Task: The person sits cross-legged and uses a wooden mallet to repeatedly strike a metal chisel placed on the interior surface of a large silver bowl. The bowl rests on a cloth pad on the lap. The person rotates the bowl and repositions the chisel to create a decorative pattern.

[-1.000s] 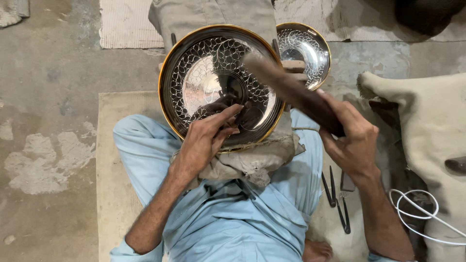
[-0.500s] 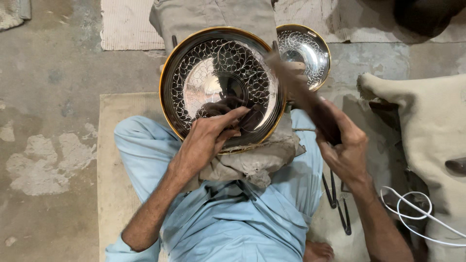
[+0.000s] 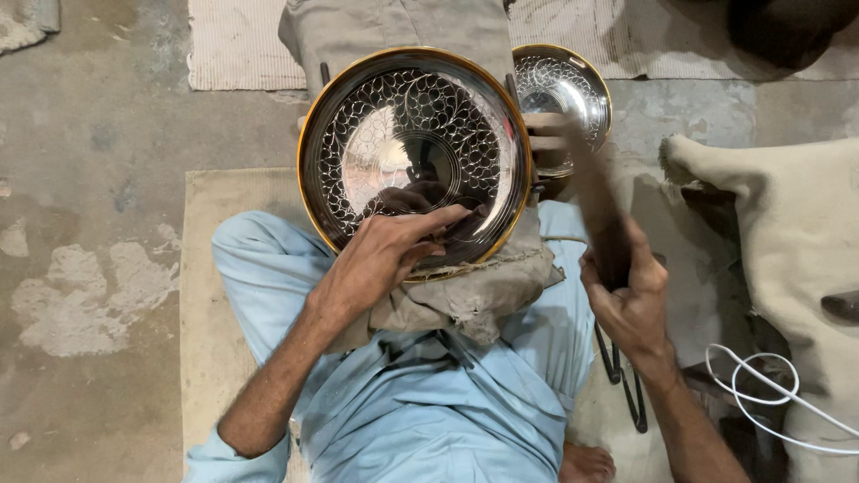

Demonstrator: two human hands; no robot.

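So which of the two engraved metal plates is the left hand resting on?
The larger plate with the gold rim, propped on the lap; the left hand rests on its lower edge. The smaller plate lies behind it, untouched.

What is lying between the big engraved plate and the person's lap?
In the head view, a crumpled grey-brown cloth lies under the big engraved plate, on the light blue lap; the left hand rests on the plate.

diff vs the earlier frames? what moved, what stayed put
The right hand swung its dark wooden mallet from lying low across the large engraved plate up to steep and clear of the plate, motion-blurred. The grip is unchanged. The left hand stays pressed on the plate's lower part, seemingly holding a small tool. The small engraved dish has not moved.
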